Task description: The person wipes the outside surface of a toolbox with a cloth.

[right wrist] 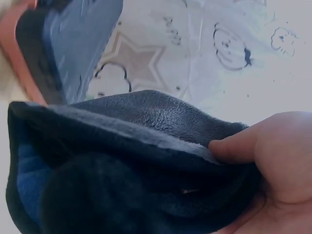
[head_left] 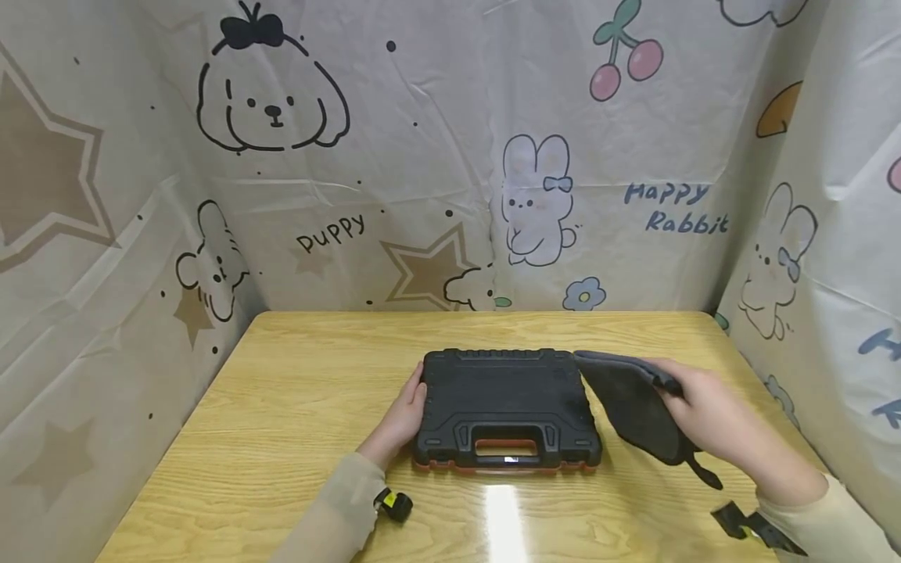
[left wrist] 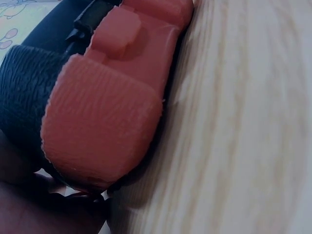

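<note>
A black plastic carrying case [head_left: 507,391] with a red-orange lower half lies flat on the wooden table, its handle toward me. Along its left side, my left hand [head_left: 407,403] rests with the fingers against the edge. In the left wrist view, part of that hand [left wrist: 48,209] shows beside the case's textured red corner [left wrist: 102,122]. My right hand [head_left: 711,410] grips a folded dark grey plush cloth [head_left: 629,403] beside the case's right end, thumb on one face. The fingers beneath are partly hidden. A narrow tip of the cloth hangs below the hand.
The light wood table [head_left: 281,422] reaches back to a cartoon-printed fabric backdrop [head_left: 422,156]. More printed fabric stands along the left and right sides. A bright light reflection lies on the wood in front of the case.
</note>
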Demonstrator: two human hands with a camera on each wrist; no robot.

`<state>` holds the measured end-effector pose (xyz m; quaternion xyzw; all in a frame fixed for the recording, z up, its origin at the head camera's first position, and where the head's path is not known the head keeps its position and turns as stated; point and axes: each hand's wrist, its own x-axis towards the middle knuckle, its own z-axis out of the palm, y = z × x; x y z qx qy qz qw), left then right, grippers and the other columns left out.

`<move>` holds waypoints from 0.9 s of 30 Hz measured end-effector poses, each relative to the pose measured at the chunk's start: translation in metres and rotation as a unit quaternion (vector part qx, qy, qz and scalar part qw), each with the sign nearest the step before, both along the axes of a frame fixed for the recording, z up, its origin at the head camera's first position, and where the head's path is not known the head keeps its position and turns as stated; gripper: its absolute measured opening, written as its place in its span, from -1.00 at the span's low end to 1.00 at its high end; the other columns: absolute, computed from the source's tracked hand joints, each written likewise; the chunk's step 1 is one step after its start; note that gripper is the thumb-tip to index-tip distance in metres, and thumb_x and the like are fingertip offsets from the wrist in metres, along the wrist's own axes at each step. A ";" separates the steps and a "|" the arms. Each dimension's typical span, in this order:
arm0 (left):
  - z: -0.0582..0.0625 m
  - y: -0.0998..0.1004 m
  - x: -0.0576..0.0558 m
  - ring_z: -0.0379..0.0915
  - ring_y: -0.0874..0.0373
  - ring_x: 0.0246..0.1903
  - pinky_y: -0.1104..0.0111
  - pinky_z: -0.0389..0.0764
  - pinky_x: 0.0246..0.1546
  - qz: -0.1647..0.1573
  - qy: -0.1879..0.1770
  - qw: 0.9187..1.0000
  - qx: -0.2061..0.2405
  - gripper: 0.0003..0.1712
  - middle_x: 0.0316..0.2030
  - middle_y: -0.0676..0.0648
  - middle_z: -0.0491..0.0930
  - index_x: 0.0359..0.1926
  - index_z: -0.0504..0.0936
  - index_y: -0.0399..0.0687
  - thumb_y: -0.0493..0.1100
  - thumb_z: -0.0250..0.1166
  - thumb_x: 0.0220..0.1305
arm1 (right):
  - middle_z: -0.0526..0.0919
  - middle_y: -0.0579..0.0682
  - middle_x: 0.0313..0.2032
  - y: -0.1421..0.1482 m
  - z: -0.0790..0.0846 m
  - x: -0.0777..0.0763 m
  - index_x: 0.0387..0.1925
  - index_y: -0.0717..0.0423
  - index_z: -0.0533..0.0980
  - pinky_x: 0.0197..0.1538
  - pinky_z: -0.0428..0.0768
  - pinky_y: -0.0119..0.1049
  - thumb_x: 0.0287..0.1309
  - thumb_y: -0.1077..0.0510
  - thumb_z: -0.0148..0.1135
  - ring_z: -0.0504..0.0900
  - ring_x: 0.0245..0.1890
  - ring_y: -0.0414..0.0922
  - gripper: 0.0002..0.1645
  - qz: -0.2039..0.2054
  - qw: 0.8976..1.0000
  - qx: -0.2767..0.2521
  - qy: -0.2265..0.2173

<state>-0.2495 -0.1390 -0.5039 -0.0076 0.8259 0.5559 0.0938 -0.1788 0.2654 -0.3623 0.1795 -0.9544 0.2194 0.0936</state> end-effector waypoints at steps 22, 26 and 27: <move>0.001 0.000 0.001 -0.30 -0.25 0.63 -0.17 -0.14 0.60 -0.001 -0.010 1.000 0.008 -0.34 0.65 -0.23 -0.18 0.68 -0.17 0.04 -0.05 -0.26 0.71 | 0.59 0.56 0.07 0.044 -0.024 -0.078 0.23 0.51 0.45 0.09 0.56 0.38 0.33 0.42 0.09 0.59 0.06 0.50 -0.54 -0.072 0.993 0.085 -0.044; 0.001 0.001 0.002 -0.30 -0.24 0.63 -0.16 -0.14 0.60 -0.001 -0.015 1.000 0.010 -0.34 0.66 -0.22 -0.19 0.68 -0.18 0.06 -0.05 -0.26 0.71 | 0.63 0.49 0.08 0.032 -0.042 -0.074 0.22 0.40 0.51 0.12 0.57 0.35 0.22 0.48 0.14 0.62 0.07 0.45 -0.49 -0.043 0.995 0.087 -0.032; 0.001 0.001 0.002 -0.30 -0.24 0.63 -0.16 -0.14 0.60 -0.001 -0.015 1.000 0.011 -0.34 0.66 -0.22 -0.19 0.68 -0.18 0.07 -0.05 -0.26 0.71 | 0.64 0.47 0.09 0.029 -0.046 -0.072 0.23 0.38 0.52 0.13 0.58 0.33 0.21 0.48 0.15 0.62 0.08 0.44 -0.48 -0.036 0.995 0.089 -0.031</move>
